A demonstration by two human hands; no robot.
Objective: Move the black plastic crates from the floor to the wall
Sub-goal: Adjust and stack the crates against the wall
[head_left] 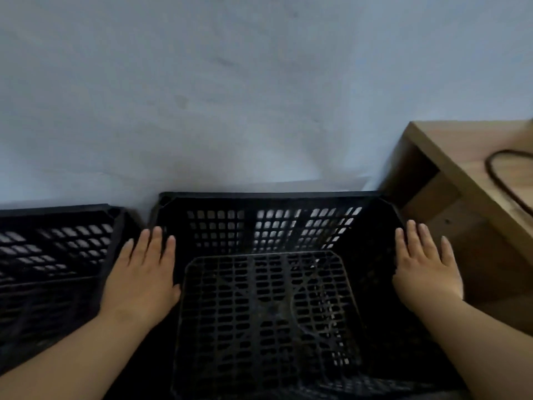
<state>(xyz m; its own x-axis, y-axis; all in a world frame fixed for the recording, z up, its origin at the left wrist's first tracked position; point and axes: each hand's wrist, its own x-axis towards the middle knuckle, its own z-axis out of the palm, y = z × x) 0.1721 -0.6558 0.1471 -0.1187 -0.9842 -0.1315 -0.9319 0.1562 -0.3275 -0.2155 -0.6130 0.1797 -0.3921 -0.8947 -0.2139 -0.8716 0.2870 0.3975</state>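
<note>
You have two black plastic crates in view: one centre [268, 298], one at left [54, 255]. Two bare hands: left hand [144, 272], right hand [427, 269]. One wooden shelf unit [461, 180] at right. One dark cord loop [501, 174] on it. One wall [230, 96].

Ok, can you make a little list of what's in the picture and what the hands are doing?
middle crate: black, far edge against the wall
second crate: black, to its left, also by the wall
left hand: flat and open on the middle crate's left side
right hand: flat and open on its right side
wooden furniture: to the right, a dark cord on top
</note>
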